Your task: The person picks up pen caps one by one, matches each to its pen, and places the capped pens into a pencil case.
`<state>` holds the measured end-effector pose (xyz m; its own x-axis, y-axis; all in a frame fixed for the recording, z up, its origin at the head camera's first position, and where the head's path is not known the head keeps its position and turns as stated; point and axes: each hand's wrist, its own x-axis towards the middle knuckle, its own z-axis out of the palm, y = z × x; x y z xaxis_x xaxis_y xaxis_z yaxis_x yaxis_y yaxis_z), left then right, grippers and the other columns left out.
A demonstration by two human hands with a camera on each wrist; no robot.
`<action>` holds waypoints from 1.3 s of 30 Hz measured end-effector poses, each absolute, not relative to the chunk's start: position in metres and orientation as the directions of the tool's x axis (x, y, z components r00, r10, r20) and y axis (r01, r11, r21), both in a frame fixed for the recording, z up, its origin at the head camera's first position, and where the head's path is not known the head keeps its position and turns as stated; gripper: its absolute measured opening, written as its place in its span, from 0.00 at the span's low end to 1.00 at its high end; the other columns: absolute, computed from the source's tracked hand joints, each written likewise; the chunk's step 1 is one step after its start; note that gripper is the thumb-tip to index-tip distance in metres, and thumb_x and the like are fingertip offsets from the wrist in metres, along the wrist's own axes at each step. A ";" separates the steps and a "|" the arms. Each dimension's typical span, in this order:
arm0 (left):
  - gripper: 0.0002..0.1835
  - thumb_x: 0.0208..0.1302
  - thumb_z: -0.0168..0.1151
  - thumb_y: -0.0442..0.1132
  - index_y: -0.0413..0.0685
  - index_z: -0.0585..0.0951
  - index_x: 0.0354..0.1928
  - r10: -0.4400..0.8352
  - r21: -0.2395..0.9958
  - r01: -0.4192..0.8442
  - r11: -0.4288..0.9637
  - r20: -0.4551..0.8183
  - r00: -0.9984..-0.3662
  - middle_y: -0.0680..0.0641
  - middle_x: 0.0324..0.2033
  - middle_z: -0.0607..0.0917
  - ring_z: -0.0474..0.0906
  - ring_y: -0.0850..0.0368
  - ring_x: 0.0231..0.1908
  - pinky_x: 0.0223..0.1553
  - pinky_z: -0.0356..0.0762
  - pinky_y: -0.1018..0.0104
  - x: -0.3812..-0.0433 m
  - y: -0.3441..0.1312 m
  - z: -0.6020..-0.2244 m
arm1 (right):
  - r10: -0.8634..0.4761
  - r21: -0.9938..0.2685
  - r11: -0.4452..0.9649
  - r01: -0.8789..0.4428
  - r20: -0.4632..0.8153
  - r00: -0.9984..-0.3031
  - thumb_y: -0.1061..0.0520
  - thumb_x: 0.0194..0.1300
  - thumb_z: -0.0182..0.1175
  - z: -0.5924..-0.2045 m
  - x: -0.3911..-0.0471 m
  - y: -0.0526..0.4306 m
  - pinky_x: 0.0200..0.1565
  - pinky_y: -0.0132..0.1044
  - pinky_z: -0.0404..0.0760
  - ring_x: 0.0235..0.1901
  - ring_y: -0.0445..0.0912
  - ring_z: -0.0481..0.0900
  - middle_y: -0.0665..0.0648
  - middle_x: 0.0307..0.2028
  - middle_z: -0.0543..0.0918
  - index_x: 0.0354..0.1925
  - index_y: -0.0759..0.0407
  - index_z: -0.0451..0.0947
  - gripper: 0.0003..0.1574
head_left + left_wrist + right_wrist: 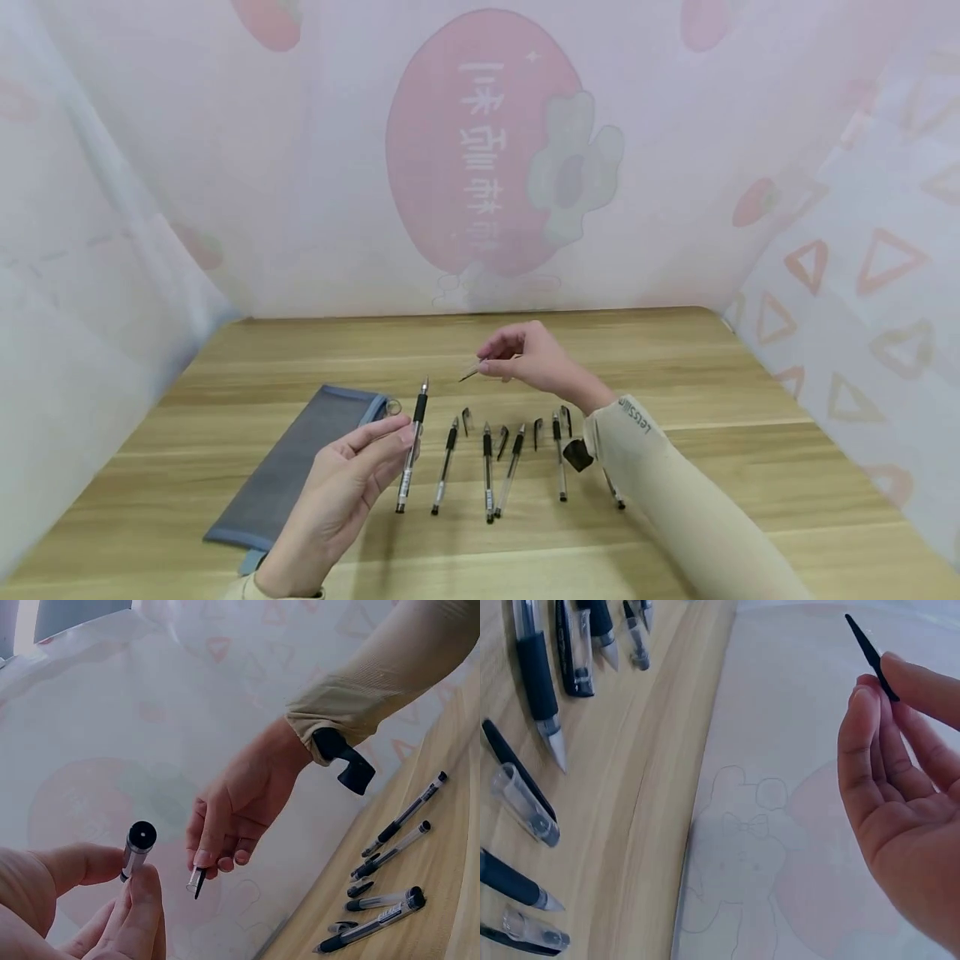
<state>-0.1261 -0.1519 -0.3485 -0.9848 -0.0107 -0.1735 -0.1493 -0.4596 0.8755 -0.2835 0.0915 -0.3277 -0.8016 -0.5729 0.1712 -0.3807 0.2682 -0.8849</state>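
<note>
My left hand pinches an uncapped gel pen with thumb and fingers, its tip pointing up and away. Seen in the left wrist view, the dark rear end of that gel pen faces the camera. Up and to the right, my right hand pinches a clear pen cap with a black clip, apart from the pen. The right wrist view shows the black clip of this pen cap between thumb and fingertips. Several more gel pens lie on the table below, with loose caps near their tips.
A grey-blue zip pouch lies flat at the left of the wooden table, a ring at its far right corner. Pale printed curtains stand behind and at both sides. The right sleeve partly covers the rightmost pen.
</note>
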 end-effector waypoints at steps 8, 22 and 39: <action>0.29 0.59 0.71 0.30 0.30 0.73 0.62 -0.014 0.894 -0.141 -0.425 -0.162 -0.987 0.39 0.53 0.81 0.79 0.48 0.54 0.55 0.76 0.61 -0.126 -0.154 -0.350 | -0.511 -0.944 0.112 -0.309 0.212 -0.833 0.62 0.61 0.70 -0.322 -0.273 0.091 0.38 0.48 0.85 0.34 0.60 0.81 0.64 0.36 0.85 0.42 0.61 0.86 0.10; 0.18 0.59 0.69 0.26 0.30 0.81 0.52 0.002 0.895 -0.168 -0.413 -0.183 -0.983 0.39 0.46 0.85 0.83 0.50 0.47 0.52 0.79 0.61 -0.139 -0.151 -0.358 | -0.630 -0.979 0.111 -0.172 0.064 -0.774 0.63 0.60 0.70 -0.329 -0.297 0.089 0.46 0.49 0.83 0.35 0.54 0.82 0.66 0.37 0.84 0.47 0.69 0.82 0.17; 0.18 0.59 0.70 0.28 0.31 0.82 0.52 0.055 0.914 -0.208 -0.349 -0.202 -0.978 0.39 0.49 0.83 0.82 0.52 0.48 0.52 0.79 0.63 -0.140 -0.145 -0.368 | -0.693 -0.972 0.122 -0.203 0.063 -0.718 0.59 0.65 0.67 -0.339 -0.301 0.083 0.50 0.52 0.81 0.39 0.55 0.82 0.64 0.41 0.85 0.49 0.59 0.85 0.14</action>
